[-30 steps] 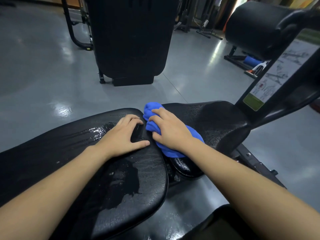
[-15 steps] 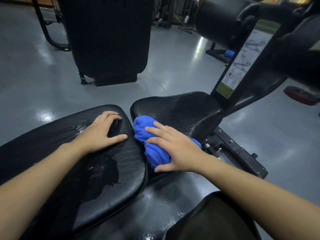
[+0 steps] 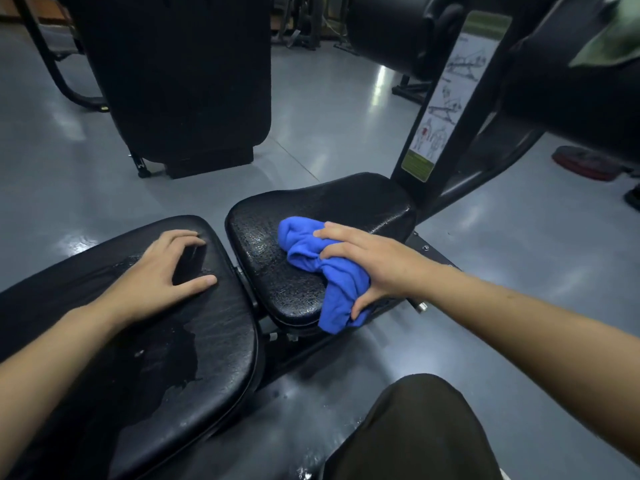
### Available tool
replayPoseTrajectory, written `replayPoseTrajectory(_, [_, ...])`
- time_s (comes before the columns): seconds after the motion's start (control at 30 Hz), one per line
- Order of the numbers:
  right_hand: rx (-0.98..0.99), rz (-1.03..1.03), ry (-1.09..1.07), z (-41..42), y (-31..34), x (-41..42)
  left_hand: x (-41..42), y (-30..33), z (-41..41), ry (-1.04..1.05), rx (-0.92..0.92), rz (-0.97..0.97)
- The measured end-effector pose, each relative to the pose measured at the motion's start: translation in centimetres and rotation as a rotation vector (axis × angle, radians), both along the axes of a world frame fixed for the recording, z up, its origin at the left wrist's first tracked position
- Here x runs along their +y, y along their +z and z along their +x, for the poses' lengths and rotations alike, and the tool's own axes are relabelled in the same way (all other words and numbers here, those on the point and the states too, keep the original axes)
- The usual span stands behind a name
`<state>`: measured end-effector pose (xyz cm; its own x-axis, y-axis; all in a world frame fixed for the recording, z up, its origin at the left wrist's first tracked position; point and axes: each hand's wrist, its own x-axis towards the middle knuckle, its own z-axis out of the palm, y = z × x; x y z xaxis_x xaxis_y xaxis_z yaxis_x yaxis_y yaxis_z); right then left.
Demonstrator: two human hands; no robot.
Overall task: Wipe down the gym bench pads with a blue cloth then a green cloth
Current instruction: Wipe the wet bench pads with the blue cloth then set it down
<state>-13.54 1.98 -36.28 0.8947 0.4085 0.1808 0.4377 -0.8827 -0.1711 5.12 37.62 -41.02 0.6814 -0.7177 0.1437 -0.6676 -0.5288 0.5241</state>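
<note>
Gripping the bunched blue cloth (image 3: 322,268), the right hand (image 3: 374,265) pressed it onto the near right part of the seat pad (image 3: 346,206), with one corner hanging over the pad's front edge. Its fingers (image 3: 332,233) and thumb curled round the fabric. The left hand (image 3: 162,271) lay on the long pad (image 3: 214,341), fingers bent loosely and holding nothing, apparently as a brace. Wet patches showed on the long pad below that hand. To do this step well, the cloth probably needed flattening under the palm, with overlapping strokes reaching the far edge and the sides. A greenish cloth (image 3: 609,36) showed at the upper right.
</note>
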Motion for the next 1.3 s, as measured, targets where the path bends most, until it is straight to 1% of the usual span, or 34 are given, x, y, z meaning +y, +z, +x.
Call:
replayPoseTrajectory(0.13, [0.026,-0.026,-0.034,0.0,1.0,-1.7,0.1,0.0,0.0,-0.008,-0.009,-0.015])
replayPoseTrajectory(0.23, [0.021,-0.060,-0.018,0.2,1.1,-1.3,0.0,0.0,0.0,-0.008,-0.008,-0.018])
replayPoseTrajectory(0.4, [-0.023,-0.106,0.041,0.6,-0.6,3.1,0.0,0.0,0.1,-0.013,-0.005,-0.028])
replayPoseTrajectory(0.5, [-0.052,-0.151,0.132,1.0,-1.5,6.6,0.1,-0.3,0.3,-0.028,-0.019,-0.037])
replayPoseTrajectory(0.57, [-0.061,-0.174,0.176,1.2,-1.5,7.0,0.1,-0.5,0.5,-0.033,-0.021,-0.036])
replayPoseTrajectory(0.7, [-0.004,-0.195,0.178,1.4,-1.2,5.6,0.2,-0.6,0.5,-0.027,-0.017,-0.041])
replayPoseTrajectory(0.9, [0.022,-0.173,0.183,1.3,0.2,2.6,0.1,-0.3,0.3,-0.028,-0.020,-0.034])
replayPoseTrajectory(1.1, [0.037,-0.200,0.087,1.5,1.7,-1.8,-0.1,0.0,0.3,-0.032,-0.029,-0.043])
replayPoseTrajectory(1.3, [0.021,-0.218,-0.083,1.2,3.0,-6.8,-0.1,-0.2,0.7,-0.034,-0.041,-0.055])
